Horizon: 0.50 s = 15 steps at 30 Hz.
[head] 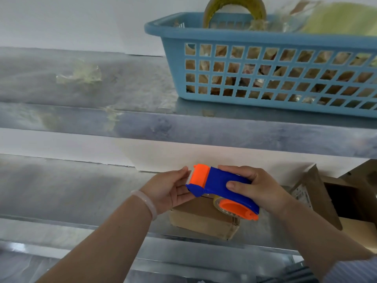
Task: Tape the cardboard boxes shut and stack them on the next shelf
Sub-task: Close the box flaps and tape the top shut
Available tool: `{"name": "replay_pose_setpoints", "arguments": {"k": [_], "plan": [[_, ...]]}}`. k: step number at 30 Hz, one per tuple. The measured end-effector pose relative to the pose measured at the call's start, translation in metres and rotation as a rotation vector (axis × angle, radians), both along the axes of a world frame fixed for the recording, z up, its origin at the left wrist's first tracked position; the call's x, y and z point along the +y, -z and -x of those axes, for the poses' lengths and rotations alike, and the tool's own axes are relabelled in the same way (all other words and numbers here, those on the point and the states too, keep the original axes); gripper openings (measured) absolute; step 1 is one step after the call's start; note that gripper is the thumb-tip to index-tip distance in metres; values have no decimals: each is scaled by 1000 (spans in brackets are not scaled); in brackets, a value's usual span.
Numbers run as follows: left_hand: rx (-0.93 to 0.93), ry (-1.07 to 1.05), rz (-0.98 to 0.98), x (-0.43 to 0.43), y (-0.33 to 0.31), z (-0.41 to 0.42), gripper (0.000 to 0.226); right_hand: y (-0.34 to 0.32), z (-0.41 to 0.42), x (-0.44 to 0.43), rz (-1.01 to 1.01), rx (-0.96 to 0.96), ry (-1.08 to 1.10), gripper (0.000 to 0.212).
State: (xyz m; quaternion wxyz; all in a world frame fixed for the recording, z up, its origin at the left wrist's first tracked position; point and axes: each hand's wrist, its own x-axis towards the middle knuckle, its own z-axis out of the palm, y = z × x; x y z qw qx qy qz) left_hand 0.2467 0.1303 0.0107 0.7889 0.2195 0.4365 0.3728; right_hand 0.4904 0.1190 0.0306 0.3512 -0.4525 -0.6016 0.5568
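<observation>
A blue and orange tape dispenser (220, 187) is held over the lower metal shelf (67, 193). My right hand (259, 188) grips its blue body, thumb on top. My left hand (169, 187) is at its orange cutter end, fingertips touching the toothed blade and the tape's end. Below the dispenser a small closed cardboard box (202, 219) lies on the shelf, partly hidden by the dispenser and my left hand. To the right an open cardboard box (318, 193) stands with its flaps up.
On the upper metal shelf (183, 129) sits a blue plastic basket (265, 68) with a tape roll (234, 7) and crumpled tape scraps. Bits of used tape (81, 75) stick to the shelf's left part. A white wall is behind.
</observation>
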Motion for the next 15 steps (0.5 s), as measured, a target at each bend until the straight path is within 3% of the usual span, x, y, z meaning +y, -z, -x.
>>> {"name": "replay_pose_setpoints", "arguments": {"k": [5, 15], "plan": [[80, 56, -29, 2, 1, 1, 18, -2, 1, 3, -16, -27, -17, 42], [220, -103, -14, 7, 12, 0, 13, -5, 16, 12, -63, -169, -60, 36]]}}
